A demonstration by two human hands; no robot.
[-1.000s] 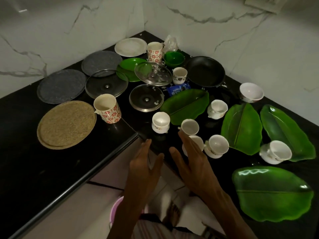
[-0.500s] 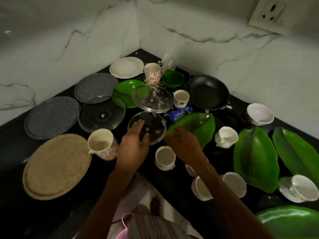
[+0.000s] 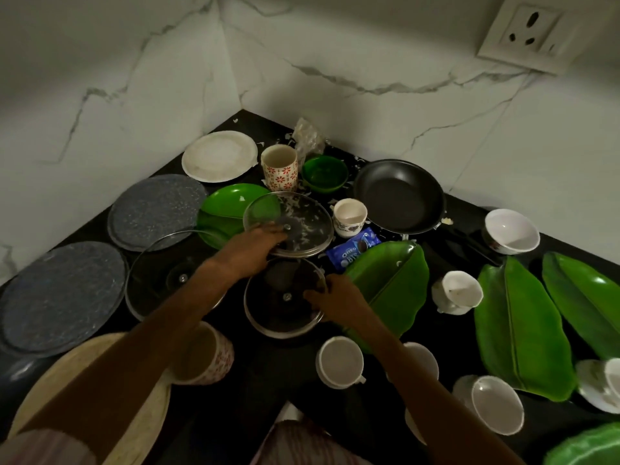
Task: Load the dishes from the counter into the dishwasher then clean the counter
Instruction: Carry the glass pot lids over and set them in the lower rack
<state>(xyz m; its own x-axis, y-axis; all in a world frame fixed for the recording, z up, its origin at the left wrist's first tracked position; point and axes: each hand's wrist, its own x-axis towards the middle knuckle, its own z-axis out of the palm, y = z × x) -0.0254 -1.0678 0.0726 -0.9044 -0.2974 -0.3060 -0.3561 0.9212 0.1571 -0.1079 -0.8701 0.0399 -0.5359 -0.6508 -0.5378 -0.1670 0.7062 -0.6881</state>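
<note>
Currently the left hand [image 3: 256, 246] lies on the near edge of a soiled glass lid [image 3: 289, 224], fingers curled over its rim in a grip; the lid is tilted, its far side resting over a round green plate [image 3: 228, 209]. The right hand [image 3: 335, 297] grips the right rim of a second, cleaner glass lid [image 3: 283, 302], which lies flat just in front of the first. The two lids overlap slightly where the left hand sits.

Surface: black counter [image 3: 268, 370] set into a corner of white marble-veined walls; a wall socket [image 3: 526, 31] at upper right. Lighting dim.

Left of the hands: a third glass lid [image 3: 167, 273], two grey speckled plates [image 3: 157, 209] [image 3: 60, 297], a woven round mat [image 3: 84, 380] under the left forearm, and a floral mug [image 3: 204, 354] beside that forearm. Behind: white plate [image 3: 219, 156], tall floral cup [image 3: 280, 166], small green bowl [image 3: 324, 172], black frying pan [image 3: 399, 196], small white cup [image 3: 349, 216], blue biscuit packet [image 3: 352, 251]. Right: leaf-shaped green tray [image 3: 396, 280] touching the right hand's side, two more leaf trays [image 3: 523, 327] [image 3: 587, 297], white bowl [image 3: 511, 231], several white teacups [image 3: 340, 360] [image 3: 458, 292] near the front edge. White crumbs are scattered around the back corner.
</note>
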